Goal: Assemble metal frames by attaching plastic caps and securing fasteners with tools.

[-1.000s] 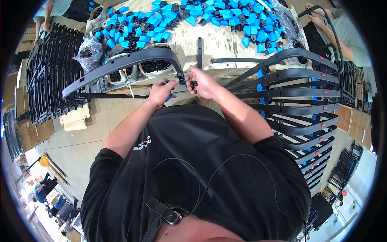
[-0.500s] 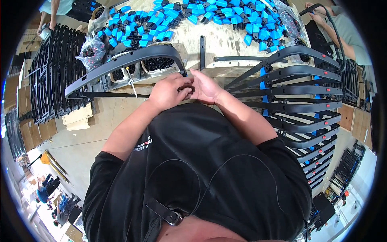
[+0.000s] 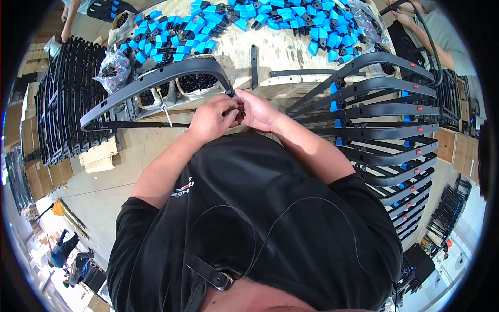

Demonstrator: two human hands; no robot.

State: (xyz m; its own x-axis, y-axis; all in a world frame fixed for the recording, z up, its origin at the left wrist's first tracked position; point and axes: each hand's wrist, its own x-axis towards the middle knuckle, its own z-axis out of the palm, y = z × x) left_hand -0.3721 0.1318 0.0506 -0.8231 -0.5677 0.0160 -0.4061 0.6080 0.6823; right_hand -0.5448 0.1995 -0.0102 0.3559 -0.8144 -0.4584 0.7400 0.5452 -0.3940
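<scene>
A dark grey curved tubular frame [image 3: 156, 74] lies across the near left edge of the table, its bent end coming down to my hands. My left hand [image 3: 210, 120] is closed, fingers bent and pressed together beside that end. Facing it, my right hand [image 3: 258, 112] has its palm turned left and its fingers curled, with the thumb side against the frame's end. Between the fingertips shows a small dark part [image 3: 242, 114], too hidden to name. A thin metal tool with a pale handle [image 3: 165, 106] hangs by the bins under the frame.
Blue and black plastic pieces [image 3: 291, 18] cover the table's far side. Bins of small black parts [image 3: 196, 82] stand at left, near a plastic bag [image 3: 113, 70]. Flat black bars [image 3: 254, 66] lie mid-table. Stacked frames [image 3: 387, 112] fill the right; a co-worker's arm [image 3: 423, 39] is beyond.
The whole view has shifted slightly left and up. My fingers have moved a little around the frame's end, and a small dark part now shows between them.
</scene>
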